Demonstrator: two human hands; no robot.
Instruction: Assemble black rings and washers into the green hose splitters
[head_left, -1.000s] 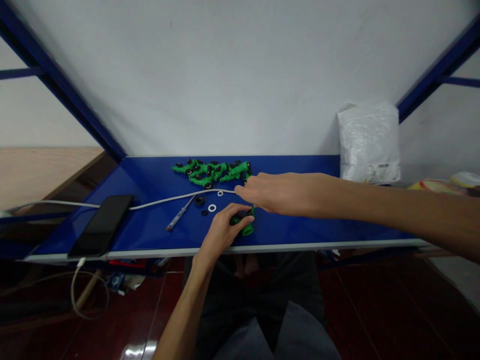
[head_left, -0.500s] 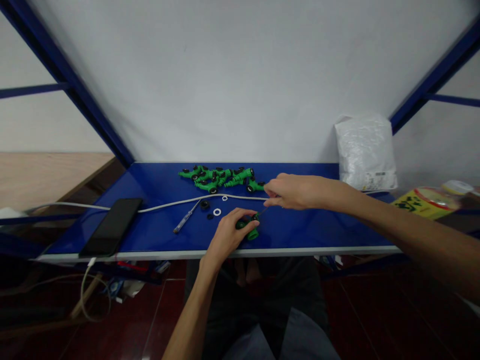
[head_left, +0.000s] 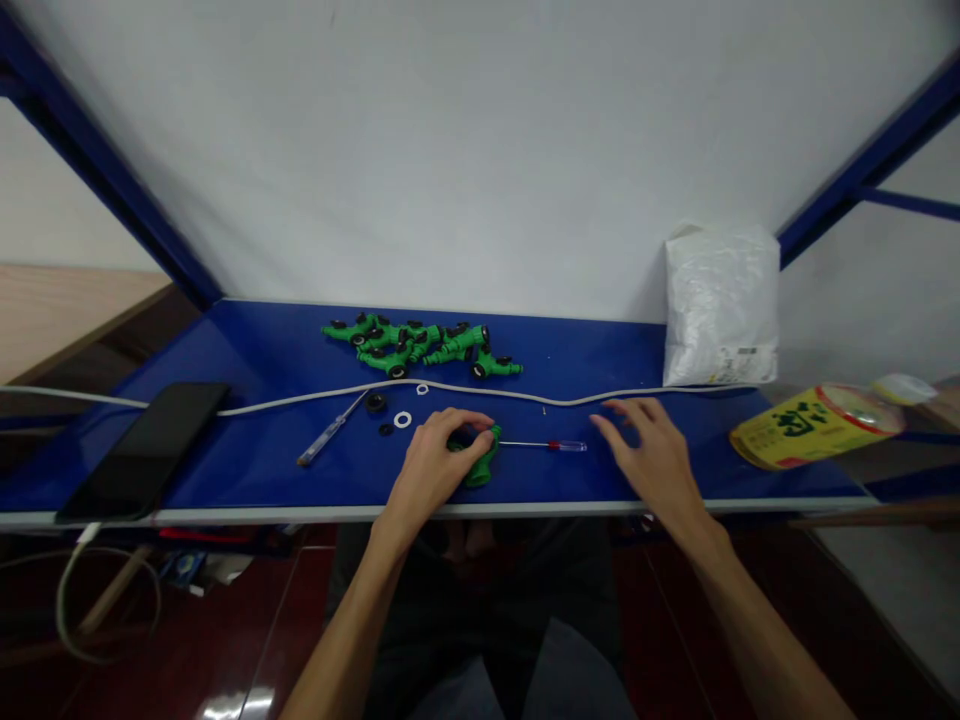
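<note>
My left hand (head_left: 439, 455) grips a green plastic hose fitting (head_left: 480, 474) near the table's front edge, hiding part of it. Pointing at that fitting, a screwdriver (head_left: 567, 446) with a clear handle and red collar lies on the blue table; whether its tip touches the fitting I cannot tell. My right hand (head_left: 654, 452) is empty, fingers apart, just right of the screwdriver's handle. A tiny screw-like piece (head_left: 545, 410) lies beyond the shaft. Left of my left hand are a white ring washer (head_left: 403, 420), a white nut-like ring (head_left: 422, 390), a black cap (head_left: 376, 403) and a small black ring (head_left: 385, 430).
Several green fittings (head_left: 390, 345) are heaped at the back. A white cable (head_left: 517, 394) crosses the blue table (head_left: 600, 350). A second screwdriver (head_left: 322, 442) and a phone (head_left: 146, 450) lie left. On the right are a white plastic package (head_left: 720, 300) and a yellow-labelled bottle (head_left: 806, 428).
My right hand has let go of the screwdriver, which now lies on the table, and has moved right and opened. My left hand still holds the fitting. The view has shifted.
</note>
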